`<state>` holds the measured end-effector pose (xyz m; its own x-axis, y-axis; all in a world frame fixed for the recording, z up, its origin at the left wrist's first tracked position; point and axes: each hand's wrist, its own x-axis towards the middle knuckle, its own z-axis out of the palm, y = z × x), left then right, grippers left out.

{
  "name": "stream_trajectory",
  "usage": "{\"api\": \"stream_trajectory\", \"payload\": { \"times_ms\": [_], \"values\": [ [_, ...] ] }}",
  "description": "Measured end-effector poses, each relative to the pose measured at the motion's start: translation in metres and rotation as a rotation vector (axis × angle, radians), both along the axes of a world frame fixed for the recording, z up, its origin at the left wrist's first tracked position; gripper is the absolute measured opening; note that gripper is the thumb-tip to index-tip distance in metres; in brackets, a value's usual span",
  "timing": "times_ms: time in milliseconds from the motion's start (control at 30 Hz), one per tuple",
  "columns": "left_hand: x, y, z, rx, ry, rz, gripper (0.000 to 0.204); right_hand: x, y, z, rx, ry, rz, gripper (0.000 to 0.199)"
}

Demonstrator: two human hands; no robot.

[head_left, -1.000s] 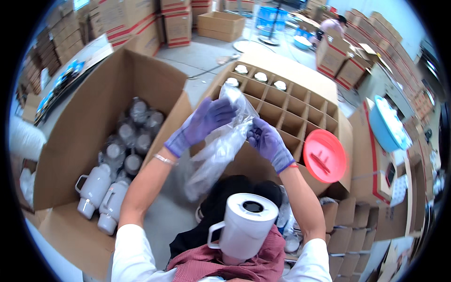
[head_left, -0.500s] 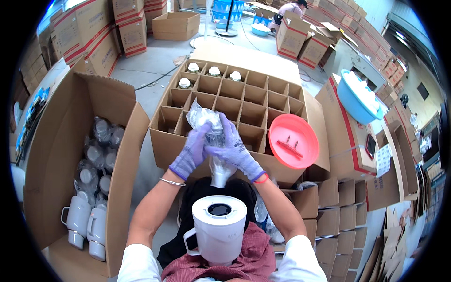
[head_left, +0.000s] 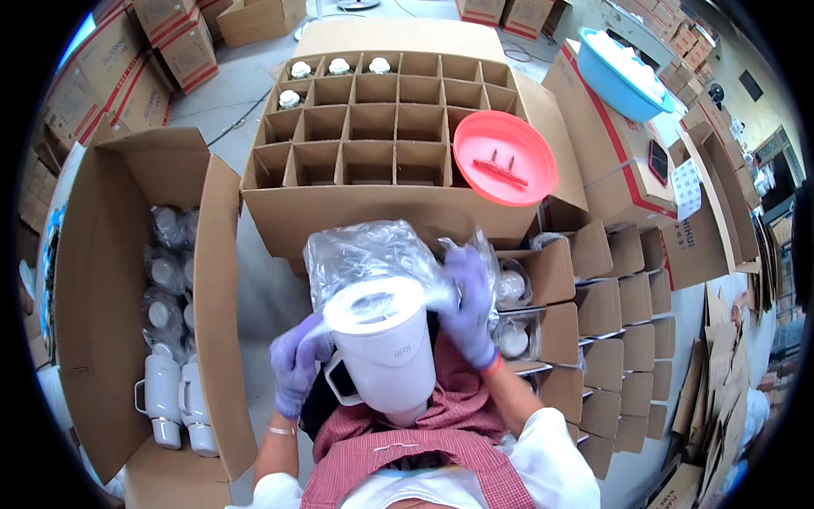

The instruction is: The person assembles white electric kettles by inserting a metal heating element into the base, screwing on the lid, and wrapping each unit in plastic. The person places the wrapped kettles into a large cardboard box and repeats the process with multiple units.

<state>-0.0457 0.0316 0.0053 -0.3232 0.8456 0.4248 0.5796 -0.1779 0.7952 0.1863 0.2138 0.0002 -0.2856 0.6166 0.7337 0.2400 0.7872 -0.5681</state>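
A white handled travel mug (head_left: 381, 360) stands in my lap, its wide end facing up. A clear plastic bag (head_left: 365, 250) spreads along the mug's far side and across part of its top. At the mug's left, my left hand (head_left: 297, 365) in a purple glove has its fingers curled on the bag's edge. My right hand (head_left: 468, 301), gloved alike and a little blurred, grips plastic on the right side. Ahead sits a divided carton (head_left: 365, 216) with several white-capped bottles (head_left: 339, 66) in its far left cells.
On the carton's right corner rests a pink basin (head_left: 504, 182) with red pen-like items. An open box (head_left: 225, 339) of bagged mugs stands at left. Cardboard dividers (head_left: 602, 356) with wrapped white items (head_left: 513, 284) lie at right. A blue basin (head_left: 619, 85) and phone (head_left: 658, 161) top another box.
My hands have moved from the carton's near edge toward my lap and spread apart. The plastic bunched between them is now spread at the mug. The view has tilted down.
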Motion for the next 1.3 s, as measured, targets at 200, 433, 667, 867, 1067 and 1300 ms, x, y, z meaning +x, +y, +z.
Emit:
{"api": "stream_trajectory", "payload": {
  "times_ms": [200, 433, 667, 867, 1067, 1300],
  "values": [
    [0.056, -0.062, -0.032, -0.007, -0.081, 0.054, 0.042, 0.072, -0.128, -0.024, 0.100, -0.256, 0.245, 0.031],
    [0.068, -0.005, 0.007, -0.048, -0.600, 0.158, 0.051, 0.100, -0.147, -0.013, -0.005, -0.330, 0.331, 0.059],
    [0.107, 0.084, 0.033, 0.056, -0.650, -0.316, 0.057, 0.088, -0.134, 0.024, 0.088, -0.038, -0.434, 0.071],
    [0.247, 0.027, 0.070, 0.002, -0.207, -1.302, 0.044, 0.237, -0.201, 0.104, -0.126, -0.020, -1.019, 0.095],
    [0.292, -0.001, 0.060, 0.310, -0.012, -2.003, 0.047, 0.345, -0.338, 0.170, -0.451, 0.158, -1.273, 0.059],
    [0.218, 0.071, 0.065, -0.392, -0.107, -1.469, 0.034, 0.420, -0.408, 0.107, -0.985, 0.059, -1.597, 0.058]
  ]
}}
